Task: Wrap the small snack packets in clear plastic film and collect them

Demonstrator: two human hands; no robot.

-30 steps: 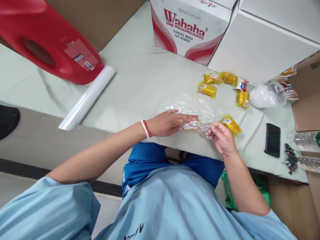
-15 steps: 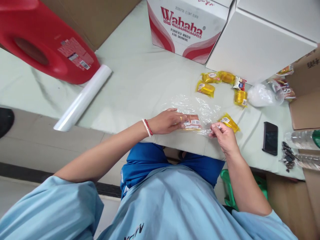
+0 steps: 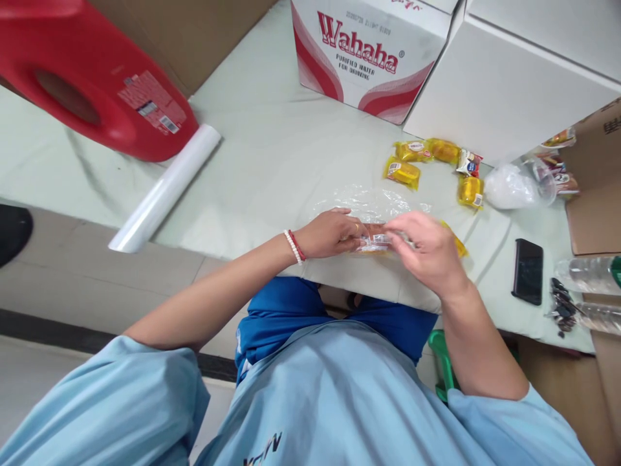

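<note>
A brown snack packet [image 3: 376, 238] with a white barcode label lies on crinkled clear plastic film [image 3: 369, 199] near the table's front edge. My left hand [image 3: 334, 234], with bracelets and a ring, holds the packet's left end, its fingers bent over it. At the packet's right end is my right hand [image 3: 427, 249], thumb and fingertips closed on a bit of the film and a little blurred. Partly hidden behind this hand lies a yellow snack packet [image 3: 456, 241].
Several yellow packets [image 3: 402, 173] lie beyond the film. A phone [image 3: 528, 272], clear bottles [image 3: 589, 275] and a bundled white plastic bag [image 3: 512, 186] are to the right. On the left are a film roll [image 3: 165, 191] and red jug [image 3: 111, 84]. Boxes [image 3: 363, 58] stand at the back.
My right hand has moved up and left, bringing the film's edge from beside the packet onto its right end. My left hand stays on the packet, its fingers more bent.
</note>
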